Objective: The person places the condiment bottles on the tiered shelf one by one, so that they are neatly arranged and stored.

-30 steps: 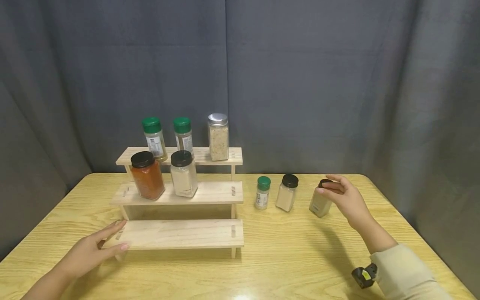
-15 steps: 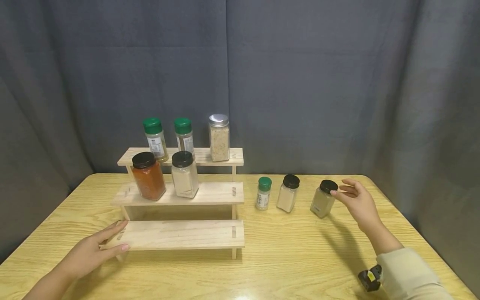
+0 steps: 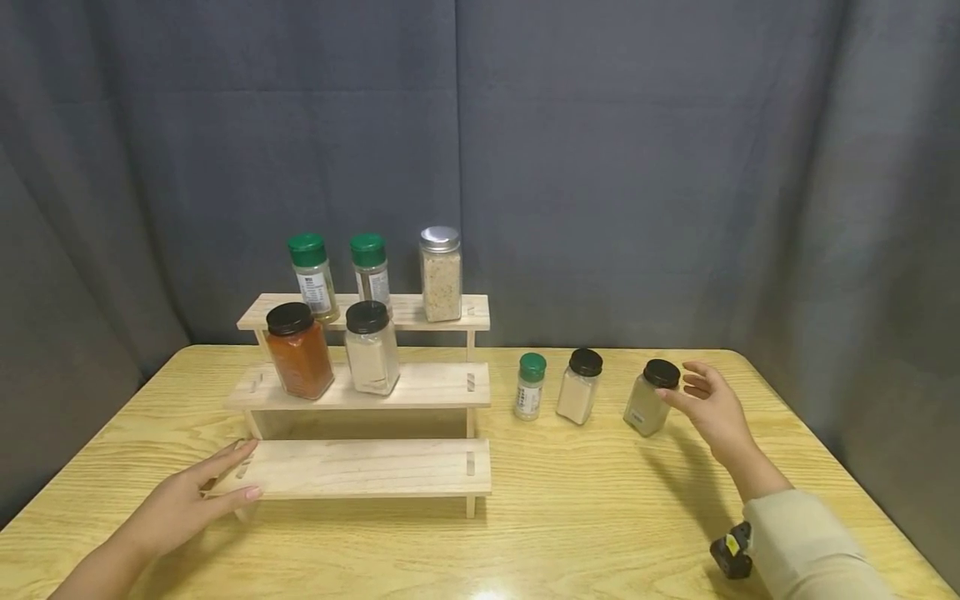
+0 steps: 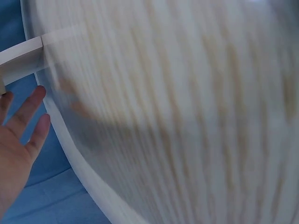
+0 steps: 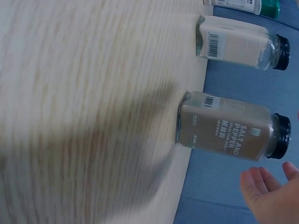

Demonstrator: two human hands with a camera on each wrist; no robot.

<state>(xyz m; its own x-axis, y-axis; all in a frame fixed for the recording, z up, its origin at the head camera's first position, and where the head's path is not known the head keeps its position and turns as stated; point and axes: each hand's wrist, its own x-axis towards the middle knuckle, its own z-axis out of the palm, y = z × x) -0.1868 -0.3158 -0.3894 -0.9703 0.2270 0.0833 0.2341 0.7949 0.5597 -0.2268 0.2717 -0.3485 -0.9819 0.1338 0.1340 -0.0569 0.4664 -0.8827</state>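
A square glass jar labelled salt and pepper, with a black lid, stands upright on the table at the right. My right hand is just beside its right side, with fingers loosely bent and holding nothing; the right wrist view shows a gap between the fingertips and the jar. My left hand lies at the left end of the lowest step of a wooden tiered rack. Its fingers are extended, the thumb at the front edge and the other fingertips near the back corner. Whether they press on the wood I cannot tell.
Left of that jar stand another black-lidded jar and a small green-capped shaker. The middle step bears an orange-red jar and a pale powder jar. Two green-capped shakers and a silver-lidded jar occupy the top step.
My right hand has moved from over the salt and pepper jar's lid to its right side, then slightly lower. The left hand keeps its place at the rack.
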